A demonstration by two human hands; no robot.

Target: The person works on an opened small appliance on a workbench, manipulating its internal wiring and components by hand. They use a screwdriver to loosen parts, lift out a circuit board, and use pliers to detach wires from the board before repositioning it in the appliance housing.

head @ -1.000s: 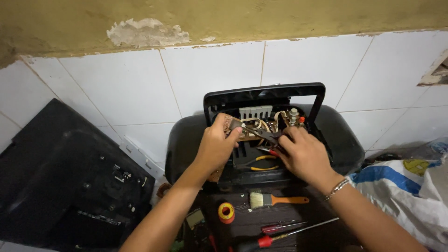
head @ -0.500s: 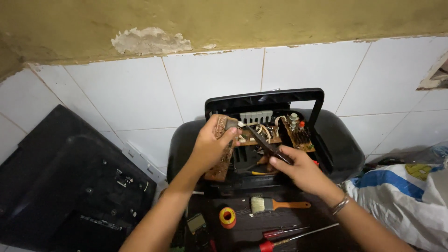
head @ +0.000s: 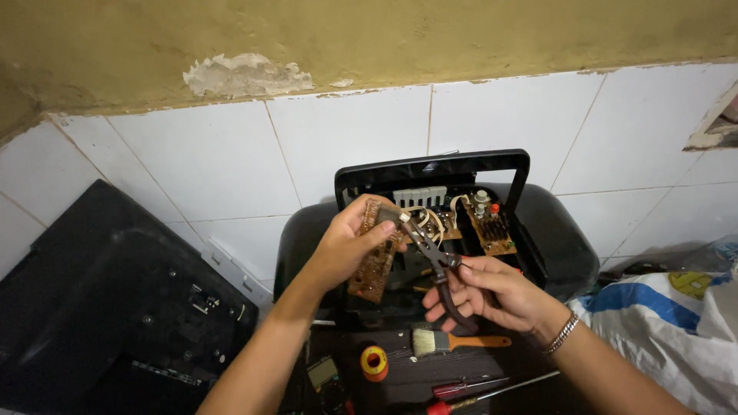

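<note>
My left hand (head: 347, 250) grips a brown circuit board (head: 374, 261) and holds it upright in front of an opened black device (head: 553, 238) that leans against the tiled wall. My right hand (head: 488, 288) is closed on the dark handles of a pair of pliers (head: 430, 257). The plier jaws reach up to the top edge of the board, near my left thumb. A second brown board (head: 488, 227) with wires sits inside the device under its carrying handle (head: 430, 165).
A paintbrush with an orange handle (head: 457, 342), a yellow roll of tape (head: 374, 363) and red-handled screwdrivers (head: 469, 392) lie below the device. A black back cover (head: 115, 315) leans at the left. A white and blue sack (head: 676, 323) lies at the right.
My left hand has lifted the brown board up and out of the device. My right hand has drawn back from the inside, and the pliers now point at the board's top.
</note>
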